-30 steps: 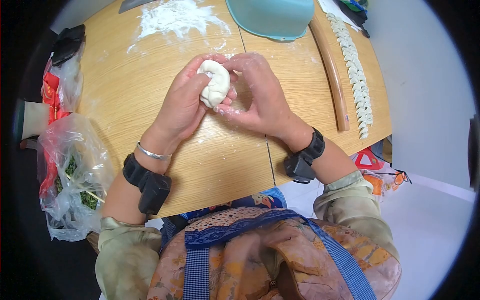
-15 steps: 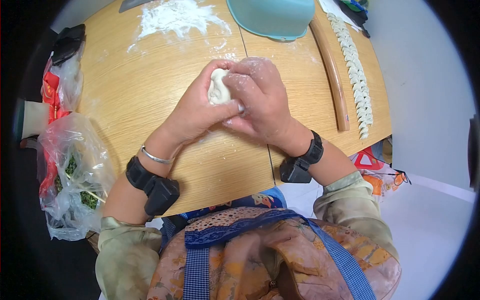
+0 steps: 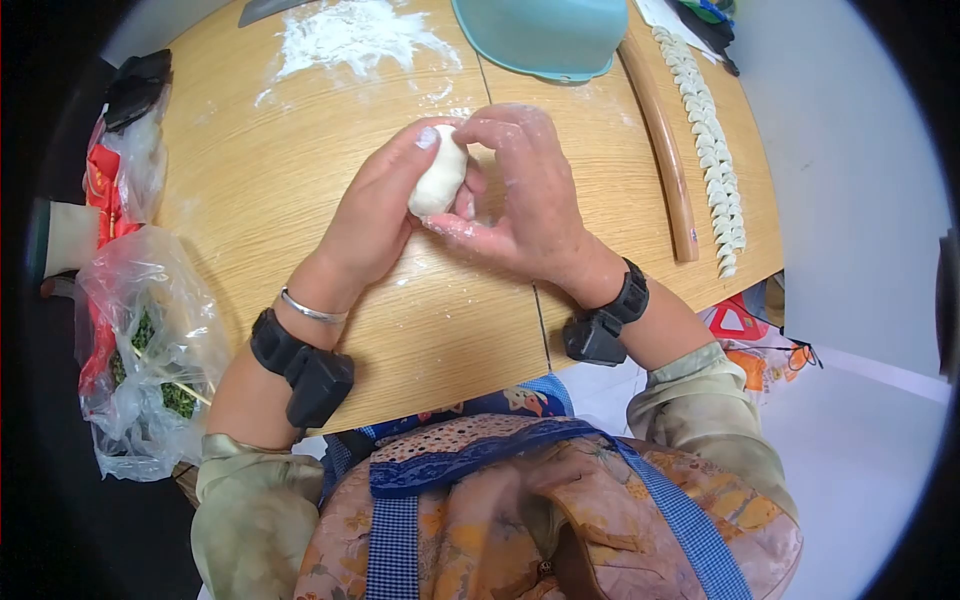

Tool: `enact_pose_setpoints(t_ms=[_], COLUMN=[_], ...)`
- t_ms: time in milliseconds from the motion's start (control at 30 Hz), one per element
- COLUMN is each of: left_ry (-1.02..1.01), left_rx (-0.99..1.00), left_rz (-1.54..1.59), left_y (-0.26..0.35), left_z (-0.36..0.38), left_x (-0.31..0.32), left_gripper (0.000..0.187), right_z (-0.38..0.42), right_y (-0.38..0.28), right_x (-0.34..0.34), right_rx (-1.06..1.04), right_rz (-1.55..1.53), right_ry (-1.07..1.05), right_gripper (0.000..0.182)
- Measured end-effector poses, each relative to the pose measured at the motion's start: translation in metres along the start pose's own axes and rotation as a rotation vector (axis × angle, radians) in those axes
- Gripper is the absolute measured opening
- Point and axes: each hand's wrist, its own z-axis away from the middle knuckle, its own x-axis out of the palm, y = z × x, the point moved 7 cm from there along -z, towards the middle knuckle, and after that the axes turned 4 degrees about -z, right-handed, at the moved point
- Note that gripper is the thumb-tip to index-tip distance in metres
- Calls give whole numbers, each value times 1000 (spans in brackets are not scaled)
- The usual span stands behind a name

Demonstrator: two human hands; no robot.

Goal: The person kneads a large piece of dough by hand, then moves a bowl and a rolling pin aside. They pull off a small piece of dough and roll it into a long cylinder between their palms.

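Note:
A smooth, oval lump of white dough (image 3: 440, 177) is held above the wooden table, between both hands. My left hand (image 3: 385, 195) wraps round its left side, with the thumb lying on top and other fingers showing beneath the lump. My right hand (image 3: 525, 195) is curved round the right side, its thumb at the lower end and its fingertips at the upper end. Flour whitens the right fingers. The underside of the dough is hidden.
Flour (image 3: 355, 38) is spread at the back of the table (image 3: 270, 170). A blue-green basin (image 3: 545, 35) stands behind the hands. On the right lie a rolling pin (image 3: 660, 150) and rows of small dough pieces (image 3: 712, 150). Plastic bags with greens (image 3: 155, 350) sit at the left edge.
The dough has turned and now shows a smooth, rounded face instead of a dented one. My right fingers have opened outward from over it, and my left thumb has moved up onto it.

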Motion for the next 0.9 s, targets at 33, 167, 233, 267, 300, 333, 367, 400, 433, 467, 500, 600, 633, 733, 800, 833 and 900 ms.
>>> enact_pose_setpoints(t_ms=[33, 167, 233, 267, 300, 333, 367, 400, 433, 467, 500, 600, 633, 733, 800, 833, 900], left_ry=[37, 160, 61, 60, 60, 60, 14, -33, -32, 13, 57, 61, 60, 48, 48, 47, -49], left_rx=[-18, -80, -54, -65, -75, -75, -80, -84, -82, -70, -57, -94, -95, -101, -143, -143, -132], left_rz=[158, 238, 181, 153, 125, 126, 141, 157, 158, 170, 182, 233, 233, 359, 431, 430, 423], left_y=[-1, -10, -7, -8, -7, -5, -2, -1, -1, -1, -2, -9, -9, -5, -3, -7, -10], left_z=[-1, 3, 2, 3, 4, 4, 3, 3, 3, 2, 2, 1, 1, 0, 2, 1, -1], left_x=[1, -3, -2, -4, -5, -8, -8, -7, -6, -8, -10, -7, -6, 2, 9, 5, 4], left_gripper=[39, 39, 39, 38, 37, 37, 38, 38, 38, 38, 38, 46, 46, 58, 68, 68, 71], right_z=[-1, 0, 1, 1, 1, 0, 1, 1, 1, 1, 0, -2, -2, 0, 2, 2, 2], right_y=[-1, -8, -9, -8, -5, -3, -3, -2, 0, -1, -1, -2, -2, 8, 11, 13, 12], right_x=[0, 5, 5, 5, 4, 3, 3, 2, 2, 2, 2, 5, 7, 8, 7, 5, 1], right_rx=[3, -129, -130, -128, -104, -81, -81, -54, -28, -30, -31, -21, -10, 42, 65, 88, 65], right_rz=[32, 72, -28, -27, -80, -132, -132, -137, -141, -141, -133, -106, -87, -94, -135, -175, -159], right_ry=[-18, -77, -82, -82, -61, -39, -40, -45, -52, -53, -53, -71, -89, -102, -68, -34, -16], right_gripper=[60, 57, 59, 59, 61, 63, 63, 65, 67, 67, 67, 68, 68, 64, 61, 58, 56])
